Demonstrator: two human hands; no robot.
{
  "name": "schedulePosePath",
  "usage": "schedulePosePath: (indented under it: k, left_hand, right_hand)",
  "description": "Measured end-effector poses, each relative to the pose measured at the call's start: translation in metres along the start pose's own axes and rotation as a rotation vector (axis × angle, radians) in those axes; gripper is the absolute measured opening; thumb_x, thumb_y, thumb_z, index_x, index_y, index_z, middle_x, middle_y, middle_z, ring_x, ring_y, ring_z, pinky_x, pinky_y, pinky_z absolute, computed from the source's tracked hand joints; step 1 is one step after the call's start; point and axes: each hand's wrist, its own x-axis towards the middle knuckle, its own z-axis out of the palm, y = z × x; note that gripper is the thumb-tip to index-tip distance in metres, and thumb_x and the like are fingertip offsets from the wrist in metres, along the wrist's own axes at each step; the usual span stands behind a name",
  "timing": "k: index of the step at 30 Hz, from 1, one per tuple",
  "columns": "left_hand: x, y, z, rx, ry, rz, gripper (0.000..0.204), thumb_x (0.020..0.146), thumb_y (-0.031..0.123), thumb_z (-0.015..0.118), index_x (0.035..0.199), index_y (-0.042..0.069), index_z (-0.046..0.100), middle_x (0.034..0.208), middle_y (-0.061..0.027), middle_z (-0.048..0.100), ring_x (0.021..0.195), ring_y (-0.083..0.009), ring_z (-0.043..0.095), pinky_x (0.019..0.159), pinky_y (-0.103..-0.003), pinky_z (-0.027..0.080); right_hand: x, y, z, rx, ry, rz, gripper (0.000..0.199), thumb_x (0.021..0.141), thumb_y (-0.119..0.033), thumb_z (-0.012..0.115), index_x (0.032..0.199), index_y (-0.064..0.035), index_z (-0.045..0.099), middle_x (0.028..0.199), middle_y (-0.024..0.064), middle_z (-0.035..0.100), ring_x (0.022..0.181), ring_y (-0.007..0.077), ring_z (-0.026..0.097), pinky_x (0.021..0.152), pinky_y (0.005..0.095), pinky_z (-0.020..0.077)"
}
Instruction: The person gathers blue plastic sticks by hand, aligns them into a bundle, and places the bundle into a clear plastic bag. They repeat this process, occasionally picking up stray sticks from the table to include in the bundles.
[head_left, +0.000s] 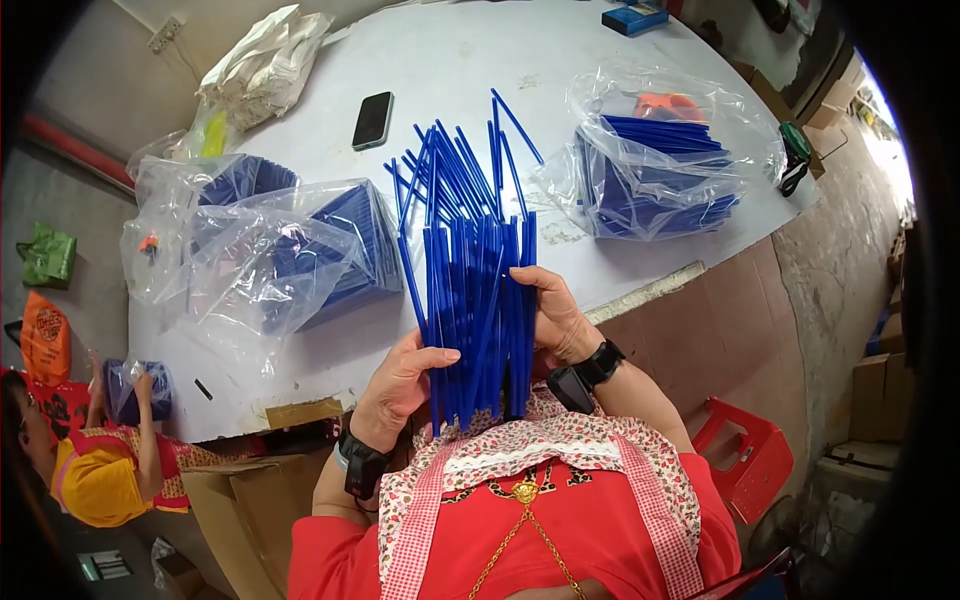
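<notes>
Between my two hands is a loose bundle of long, thin blue sticks (465, 300), tube-like and glossy, held over the table's near edge against my apron. My left hand (405, 375) grips its left side, thumb laid across the front. On the right side my right hand (550, 312) closes round it, thumb near the upper part. The fingers behind the bundle are hidden. More blue sticks (450, 175) lie fanned out on the table just beyond, some crossing at angles; a few stick ends in the bundle stand uneven.
Clear plastic bags of blue sticks lie left (340, 240) and right (660, 185) on the white table (480, 60). A phone (373, 120) and a white sack (265, 65) are farther back. A co-worker (110, 470) handles a blue bundle at lower left. A red stool (745, 455) stands right.
</notes>
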Motion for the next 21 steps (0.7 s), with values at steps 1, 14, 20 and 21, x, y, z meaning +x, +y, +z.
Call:
schedulePosePath:
  k: [1, 14, 20, 21]
  left_hand:
    - [0.000, 0.001, 0.000, -0.002, 0.008, -0.007, 0.049, 0.078, -0.005, 0.061, 0.125, 0.000, 0.050, 0.113, -0.0110, 0.062, 0.100, -0.0195, 0.062, 0.091, -0.033, 0.049]
    - [-0.001, 0.004, 0.001, -0.073, -0.021, 0.005, 0.046, 0.082, -0.002, 0.059, 0.126, -0.001, 0.050, 0.114, -0.0116, 0.062, 0.102, -0.0193, 0.062, 0.092, -0.034, 0.050]
    - [0.001, 0.001, -0.001, -0.087, 0.007, 0.007, 0.041, 0.084, 0.000, 0.057, 0.125, -0.001, 0.051, 0.114, -0.0115, 0.063, 0.101, -0.0194, 0.063, 0.091, -0.034, 0.050]
    - [0.002, 0.001, -0.001, -0.095, 0.004, 0.006, 0.040, 0.085, 0.000, 0.056, 0.124, -0.001, 0.051, 0.114, -0.0116, 0.063, 0.100, -0.0195, 0.063, 0.091, -0.034, 0.051]
  right_hand:
    - [-0.001, 0.000, 0.005, -0.009, 0.024, -0.009, 0.042, 0.087, -0.016, 0.053, 0.122, 0.0069, 0.053, 0.116, 0.0211, 0.062, 0.104, 0.0304, 0.063, 0.096, 0.0456, 0.0470]
    - [-0.007, 0.006, 0.030, 0.000, 0.068, -0.038, 0.043, 0.088, -0.018, 0.051, 0.123, 0.0071, 0.052, 0.115, 0.0217, 0.062, 0.102, 0.0310, 0.063, 0.095, 0.0463, 0.0482]
    - [0.000, 0.002, -0.004, 0.010, 0.082, -0.047, 0.041, 0.090, -0.018, 0.050, 0.123, 0.0072, 0.052, 0.115, 0.0227, 0.062, 0.101, 0.0319, 0.064, 0.094, 0.0474, 0.0493]
    - [0.001, 0.002, -0.005, 0.017, 0.084, -0.048, 0.041, 0.090, -0.017, 0.050, 0.122, 0.0072, 0.052, 0.115, 0.0229, 0.062, 0.101, 0.0321, 0.064, 0.094, 0.0477, 0.0493]
